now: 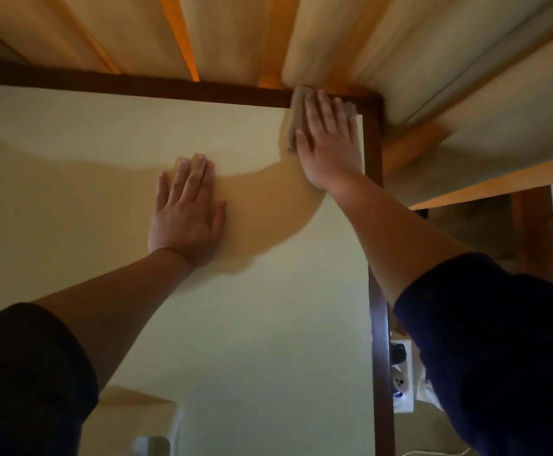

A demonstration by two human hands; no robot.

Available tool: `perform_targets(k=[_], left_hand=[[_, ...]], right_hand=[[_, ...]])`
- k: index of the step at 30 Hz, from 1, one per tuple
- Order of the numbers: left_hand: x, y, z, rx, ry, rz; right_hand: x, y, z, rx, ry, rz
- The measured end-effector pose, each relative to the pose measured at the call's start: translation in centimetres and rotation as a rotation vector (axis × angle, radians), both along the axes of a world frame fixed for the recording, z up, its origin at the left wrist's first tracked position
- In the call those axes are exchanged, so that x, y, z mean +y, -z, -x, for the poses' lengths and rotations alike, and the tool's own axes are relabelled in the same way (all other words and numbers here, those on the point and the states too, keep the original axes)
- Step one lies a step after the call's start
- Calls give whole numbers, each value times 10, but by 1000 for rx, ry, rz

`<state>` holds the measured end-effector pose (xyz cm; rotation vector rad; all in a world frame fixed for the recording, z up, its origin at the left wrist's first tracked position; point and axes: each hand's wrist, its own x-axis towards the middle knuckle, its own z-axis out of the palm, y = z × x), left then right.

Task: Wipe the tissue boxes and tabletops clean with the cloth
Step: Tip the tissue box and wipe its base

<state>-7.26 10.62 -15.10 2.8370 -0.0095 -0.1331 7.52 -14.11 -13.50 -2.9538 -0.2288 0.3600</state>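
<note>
A pale glossy tabletop (252,324) with a dark wooden rim fills most of the head view. At its far right corner my right hand (329,143) lies flat with straight fingers on a folded grey-brown cloth (296,113), pressing it onto the surface. The cloth shows at the left of the fingers and beyond the fingertips. My left hand (186,212) rests flat on the bare tabletop near the middle, fingers straight and together, holding nothing. No tissue box can be made out clearly.
Cream curtains (202,31) hang right behind the table's far edge. A second wooden-framed piece (532,232) stands to the right, with cables beside it. A white object (156,436) sits at the table's near left. Small items (400,376) lie below the right edge.
</note>
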Motion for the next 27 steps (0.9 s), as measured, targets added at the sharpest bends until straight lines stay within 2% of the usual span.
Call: perform_targets(k=[6,14,18,23,27], left_hand=[[0,-1,0,-6,1,-8],[0,0,1,-15,18,-15],[0,2,0,-28,21,-34],[1,2,-1,7,23,-30],[2,2,0,-22,16,-7]], right_hand=[[-55,4,22,-2,128,6],[-55,3,120,-1,167,31],[-34,6,106,19,236,40],[21,10,72,-15,87,9],[38,9,110,5,-18,-27]])
